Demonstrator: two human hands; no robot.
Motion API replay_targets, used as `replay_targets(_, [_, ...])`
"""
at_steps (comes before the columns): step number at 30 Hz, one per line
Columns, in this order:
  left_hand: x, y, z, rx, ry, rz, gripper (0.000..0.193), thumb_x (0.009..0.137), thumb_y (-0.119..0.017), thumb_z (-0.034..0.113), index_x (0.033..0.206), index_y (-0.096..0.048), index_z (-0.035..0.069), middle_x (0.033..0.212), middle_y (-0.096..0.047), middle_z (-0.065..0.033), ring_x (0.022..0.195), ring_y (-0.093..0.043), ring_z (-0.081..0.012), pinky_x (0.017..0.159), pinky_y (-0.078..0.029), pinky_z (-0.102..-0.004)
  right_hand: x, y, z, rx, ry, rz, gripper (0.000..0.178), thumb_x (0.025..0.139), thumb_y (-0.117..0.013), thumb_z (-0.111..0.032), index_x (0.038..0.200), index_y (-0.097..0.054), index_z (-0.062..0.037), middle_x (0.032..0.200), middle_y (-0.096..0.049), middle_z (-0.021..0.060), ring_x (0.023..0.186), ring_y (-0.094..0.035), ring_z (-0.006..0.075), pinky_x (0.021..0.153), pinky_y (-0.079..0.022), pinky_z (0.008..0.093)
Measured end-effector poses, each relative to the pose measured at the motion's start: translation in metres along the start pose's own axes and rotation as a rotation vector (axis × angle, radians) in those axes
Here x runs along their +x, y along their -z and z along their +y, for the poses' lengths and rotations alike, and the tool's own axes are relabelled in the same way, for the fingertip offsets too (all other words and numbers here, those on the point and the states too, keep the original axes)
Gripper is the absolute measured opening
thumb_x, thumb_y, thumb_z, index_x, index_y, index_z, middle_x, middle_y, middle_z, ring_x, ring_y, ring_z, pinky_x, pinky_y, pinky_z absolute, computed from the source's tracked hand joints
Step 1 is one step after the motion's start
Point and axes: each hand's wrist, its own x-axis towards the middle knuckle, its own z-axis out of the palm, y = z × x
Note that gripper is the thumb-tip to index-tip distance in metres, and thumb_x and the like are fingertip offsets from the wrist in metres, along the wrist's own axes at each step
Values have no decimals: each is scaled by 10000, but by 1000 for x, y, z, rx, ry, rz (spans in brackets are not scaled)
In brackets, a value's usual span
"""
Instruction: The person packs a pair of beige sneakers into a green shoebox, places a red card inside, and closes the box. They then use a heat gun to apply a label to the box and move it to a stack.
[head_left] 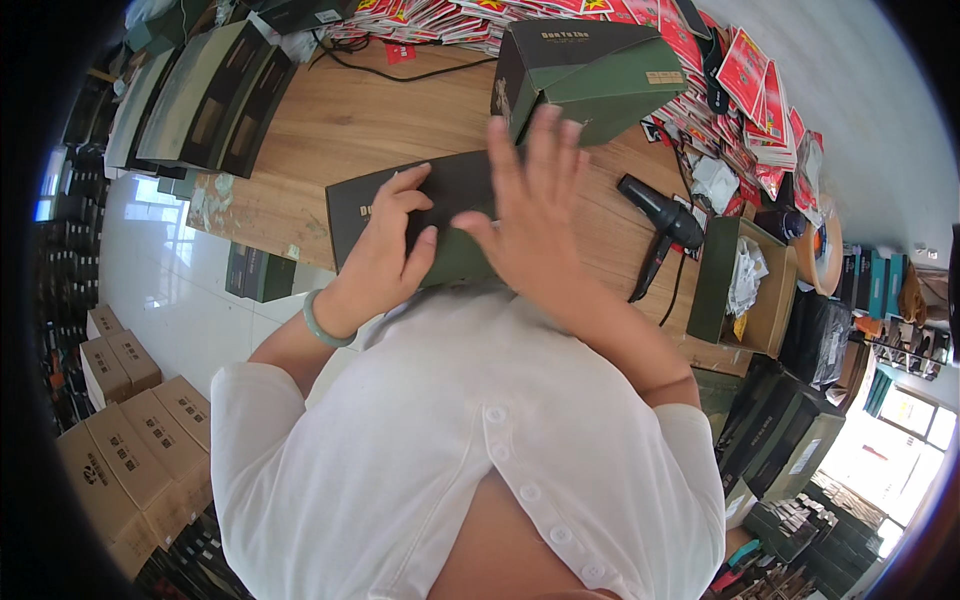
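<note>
A flat-lying dark grey and green shoebox (460, 185) is right in front of me at the near edge of the table. My left hand (378, 235) rests on its left part, fingers bent and apart, with a pale green bangle (326, 320) on the wrist. Over the right end of the same box is my right hand (535, 215), fingers stretched out and slightly blurred. Whether its palm touches the lid I cannot tell. Just beyond its fingertips stands another green and dark grey shoebox (600, 85), closed. Neither hand is wrapped round anything.
A black hair dryer (662, 215) lies to the right, beside an open box (745, 285) with white packets. Red printed packets (750, 90) heap along the far edge. More shoeboxes (205, 95) stand at the far left of the wooden table (300, 130). Cartons (140, 460) are stacked lower left.
</note>
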Motion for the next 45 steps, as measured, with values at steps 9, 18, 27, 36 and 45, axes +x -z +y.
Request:
replay_targets(9, [-6,-2,-15,-237,44,148,350,923,-398,-87,1252,-344,19,1448,-257,-247,1381,-358,-388,1142,-329,-448,5,-34,5,-104,47,-110,981,873,-461,-701,1576,-118,-109,1606,-31,272,1482,16,468,1133,-41,682])
replay_targets(18, [-2,0,-19,-445,67,246,372,962,-411,-43,1322,-348,23,1495,-283,-240,1364,-416,-356,1125,-363,-428,4,-43,58,486,94,325,867,973,-454,-575,1559,-111,-37,1601,-128,256,1465,-185,380,1162,-123,590])
replay_targets(27, [-55,36,-69,-509,950,783,592,1016,-374,473,1445,-335,66,1463,-400,-227,1365,-426,-321,1101,-376,-492,-25,-15,114,1327,-955,-216,910,922,-206,-774,1540,-200,-105,1547,-272,206,1428,-297,321,1164,-246,498])
replay_targets(36, [-115,-11,-57,-1289,1166,234,705,962,-447,562,1351,-490,-24,1324,-569,-200,1182,-580,-407,959,-508,-503,-14,-19,62,1535,-874,-574,972,893,-140,-797,1461,-364,-41,1361,-535,171,1231,-559,305,1020,-483,414])
replay_targets(45, [-181,3,-152,-1105,867,688,487,997,-529,403,1267,-560,0,1207,-642,-143,1052,-651,-259,912,-551,-383,-1,-47,-13,1944,-622,-376,839,943,-279,-719,1503,-327,-97,1525,-363,141,1357,-419,310,1118,-368,449])
